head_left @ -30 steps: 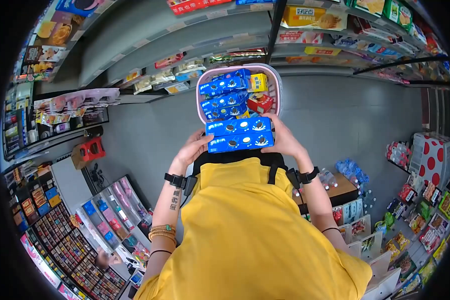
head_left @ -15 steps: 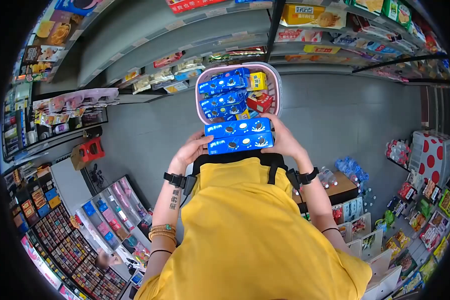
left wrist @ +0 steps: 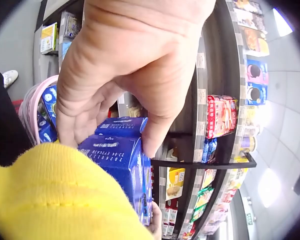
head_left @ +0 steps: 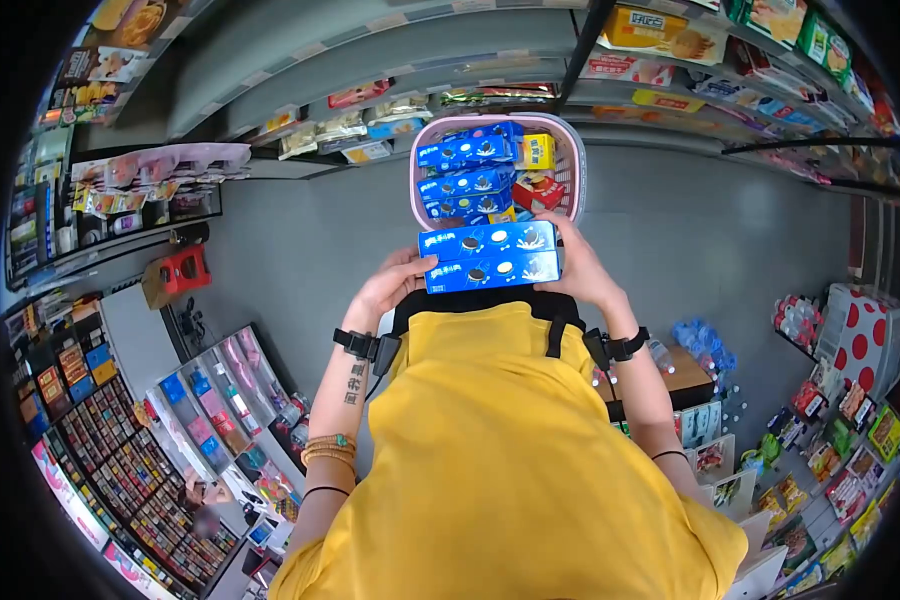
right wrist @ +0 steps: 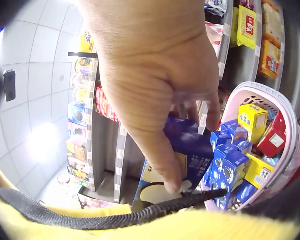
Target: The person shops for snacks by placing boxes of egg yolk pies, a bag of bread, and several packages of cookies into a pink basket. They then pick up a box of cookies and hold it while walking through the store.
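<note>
Two blue cookie boxes (head_left: pixel 492 272) lie side by side in front of the yellow shirt, printed with dark and white sandwich cookies. My left hand (head_left: pixel 390 283) grips their left ends; in the left wrist view its thumb and fingers span both box ends (left wrist: pixel 112 152). At the other end, my right hand (head_left: pixel 585 272) holds them, with the thumb pressed on a printed face in the right wrist view. Just beyond the boxes stands a pink shopping basket (head_left: pixel 579 165) with several similar blue boxes (head_left: pixel 467 186), a yellow box (head_left: pixel 538 152) and a red box (head_left: pixel 538 191).
Shelves (head_left: pixel 470 55) of packaged snacks run behind the basket, with grey floor (head_left: pixel 710 220) around it. A red stool (head_left: pixel 187 270) and a display case (head_left: pixel 215 405) stand to the left. At the right are a wooden-topped stand (head_left: pixel 685 378) and a red-dotted covered bin (head_left: pixel 863 335).
The head view has shifted, so basket, hands and boxes appear slightly farther right and higher. Both hands keep the same hold on the two boxes.
</note>
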Available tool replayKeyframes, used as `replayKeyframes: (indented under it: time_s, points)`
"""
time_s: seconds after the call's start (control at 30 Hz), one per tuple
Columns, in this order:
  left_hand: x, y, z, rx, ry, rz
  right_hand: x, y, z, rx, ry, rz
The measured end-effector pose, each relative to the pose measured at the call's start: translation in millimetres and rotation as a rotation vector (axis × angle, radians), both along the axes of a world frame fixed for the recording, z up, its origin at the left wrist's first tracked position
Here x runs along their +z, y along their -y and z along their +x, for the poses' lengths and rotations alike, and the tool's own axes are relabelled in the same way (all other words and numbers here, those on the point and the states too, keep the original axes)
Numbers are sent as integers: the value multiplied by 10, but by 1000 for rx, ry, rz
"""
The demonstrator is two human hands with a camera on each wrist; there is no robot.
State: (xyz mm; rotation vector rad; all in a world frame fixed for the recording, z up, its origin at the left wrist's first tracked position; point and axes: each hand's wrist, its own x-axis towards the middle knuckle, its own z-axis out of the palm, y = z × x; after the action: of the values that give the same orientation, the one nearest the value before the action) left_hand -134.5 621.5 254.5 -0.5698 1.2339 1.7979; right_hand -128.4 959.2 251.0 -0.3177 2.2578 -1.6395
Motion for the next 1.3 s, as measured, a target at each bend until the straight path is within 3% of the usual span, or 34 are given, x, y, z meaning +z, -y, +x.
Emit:
replayKeyframes:
  time_s: [0.33,0.53,0.7,0.87,1.1,1.23,1.3]
  points:
    - [-195,73,71,35,26,-51,-121,50,-94,59,-27,-6]
    - [-519,27,172,24,158,-27,-241,-29,-8,54,130,19]
    - [-739,-71,167,-43,256,9,-458,-135,260,-32,254,79]
    - [-743,-286,89,-126,203,-9,-689,-231,511,-112,351,8]
    - [-1008,-328,77,-302,339,5,-1059,-257,898,-212,597,-129]
    - [-1150,-345,141,-361,198,82,-1248,-243,1049,-241,576,-173]
    - [-1167,-335,116,-391,249,147,-1315,-257,1097,-259,613,-205]
